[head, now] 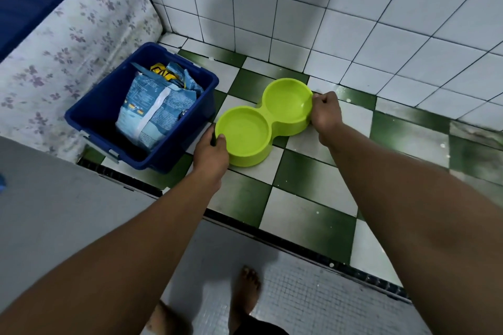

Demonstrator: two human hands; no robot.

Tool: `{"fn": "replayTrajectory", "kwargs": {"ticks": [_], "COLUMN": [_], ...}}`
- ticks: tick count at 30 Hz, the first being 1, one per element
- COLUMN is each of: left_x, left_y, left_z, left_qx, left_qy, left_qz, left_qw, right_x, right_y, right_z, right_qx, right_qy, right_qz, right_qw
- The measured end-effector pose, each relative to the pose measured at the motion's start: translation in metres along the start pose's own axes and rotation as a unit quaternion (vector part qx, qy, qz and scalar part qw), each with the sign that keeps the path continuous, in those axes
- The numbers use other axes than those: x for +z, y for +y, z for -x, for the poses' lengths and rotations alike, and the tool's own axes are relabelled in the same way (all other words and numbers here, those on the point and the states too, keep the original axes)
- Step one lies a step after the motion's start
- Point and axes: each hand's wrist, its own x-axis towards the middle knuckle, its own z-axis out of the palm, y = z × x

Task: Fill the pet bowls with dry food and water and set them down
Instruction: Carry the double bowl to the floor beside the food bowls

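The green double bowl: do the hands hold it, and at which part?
Yes. The left hand grips the rim at the near end of the green double bowl, and the right hand grips the rim at the far end.

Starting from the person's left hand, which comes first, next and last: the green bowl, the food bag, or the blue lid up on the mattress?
From the left hand:
1. Green bowl, held at its near rim.
2. Food bag, to the left inside the blue bin.
3. Blue lid, far upper left on the mattress.

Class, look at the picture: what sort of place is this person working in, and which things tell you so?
Probably a tiled wash or utility corner of a home: white wall tiles, a green-and-white checked floor, and a blue bin holding a pet food bag.
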Motion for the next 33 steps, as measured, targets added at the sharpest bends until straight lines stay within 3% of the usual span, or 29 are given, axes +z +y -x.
{"fn": "replayTrajectory", "kwargs": {"ticks": [7,12,18,33], "left_x": [-0.008,-0.011,-0.017,-0.087], "left_y": [0.012,0.021,0.034,0.041], "left_z": [0.014,0.025,0.049,0.092], "left_qx": [0.071,0.098,0.134,0.210], "left_qy": [0.003,-0.005,-0.007,0.032], "left_qz": [-0.041,-0.047,-0.043,-0.052], "left_qw": [0.997,0.994,0.990,0.976], "right_x": [-0.015,-0.036,-0.061,-0.069], "right_y": [-0.001,-0.002,-0.001,-0.024], "right_z": [0.014,0.032,0.051,0.170], "right_qx": [0.003,-0.047,-0.037,-0.052], "right_qy": [0.021,0.022,-0.007,0.018], "right_qz": [-0.038,-0.060,-0.095,-0.191], "right_qw": [0.999,0.997,0.995,0.980]}}
